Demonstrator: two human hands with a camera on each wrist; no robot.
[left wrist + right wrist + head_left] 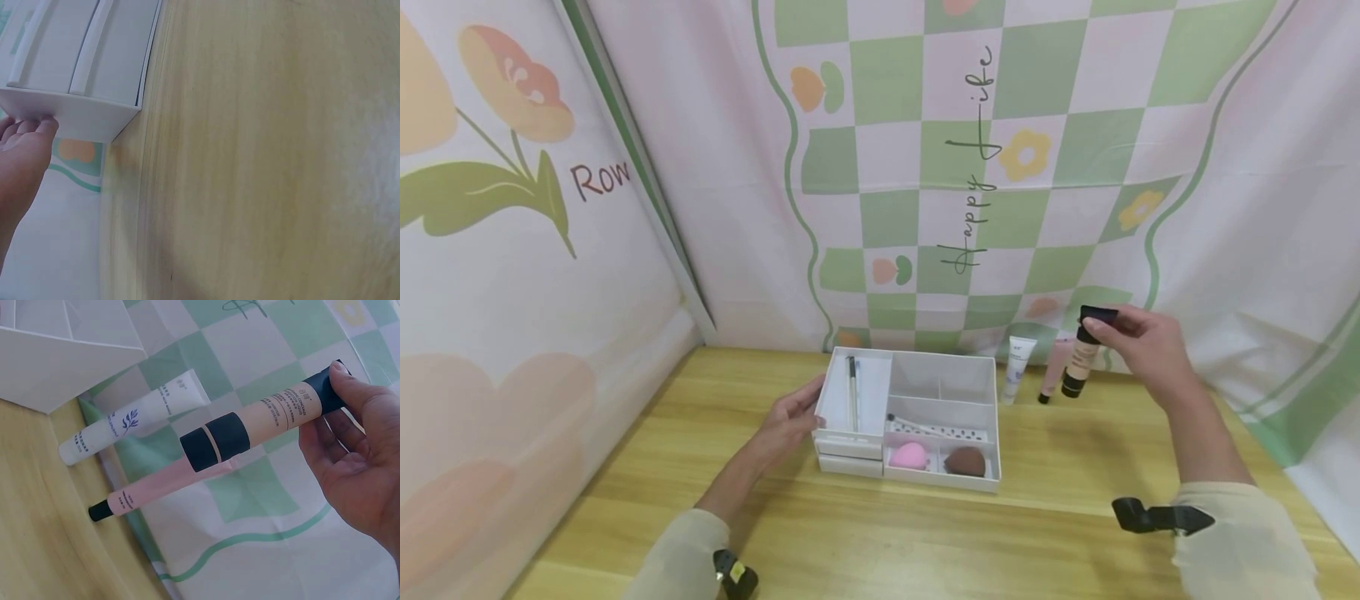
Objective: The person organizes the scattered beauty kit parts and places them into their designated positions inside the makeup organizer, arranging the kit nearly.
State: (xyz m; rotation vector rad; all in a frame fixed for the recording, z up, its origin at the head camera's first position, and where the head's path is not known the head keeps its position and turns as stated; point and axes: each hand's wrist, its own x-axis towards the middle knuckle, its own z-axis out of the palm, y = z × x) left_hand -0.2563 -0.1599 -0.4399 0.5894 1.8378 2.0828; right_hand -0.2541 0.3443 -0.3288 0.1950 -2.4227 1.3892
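Observation:
My right hand [1150, 350] pinches a beige tube of foundation [275, 419] with black ends by its flat black end, holding it above the table, cap down. Behind it a white cream tube [134, 419] and a pink tube with a black cap [156, 487] stand upright by the backdrop. At the left side of a white desktop organizer [943, 362], my left hand [786, 425] rests its fingers against the outer wall. Inside the organizer are a pink makeup sponge [910, 456], a brown makeup sponge [966, 462] and slim pen-like sticks [853, 392].
The organizer has two low drawers [850, 457] at its front left. A thin dark-tipped stick [917, 427] lies in its middle compartment. Wooden tabletop [865, 542] surrounds it. A green-and-white checked cloth [955, 225] hangs along the table's back edge, and a printed panel [512, 333] stands left.

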